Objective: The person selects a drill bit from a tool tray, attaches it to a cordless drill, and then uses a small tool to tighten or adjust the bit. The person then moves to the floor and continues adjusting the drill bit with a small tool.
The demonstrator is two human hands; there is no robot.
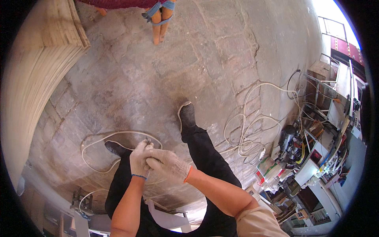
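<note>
Both of my hands wear pale knit work gloves and meet in front of my legs. My left hand (139, 158) is closed, and a small dark metallic tip (148, 140) pokes out above its fingers. Against it presses my right hand (170, 164), its fingers curled over the left hand's. Whatever lies between them is mostly hidden, so its kind cannot be told. Beyond the hands, a loop of cream-coloured cable or hose (103, 136) lies on the floor around my left shoe (115, 148).
A tall stack of wooden sheets (51, 55) stands at the left. More cable (244, 118) lies tangled on the right, near a cluttered shelf (316, 158) with tools and bags. At the top are wooden legs wrapped in blue cloth (161, 19). The floor (138, 79) is rough and cracked.
</note>
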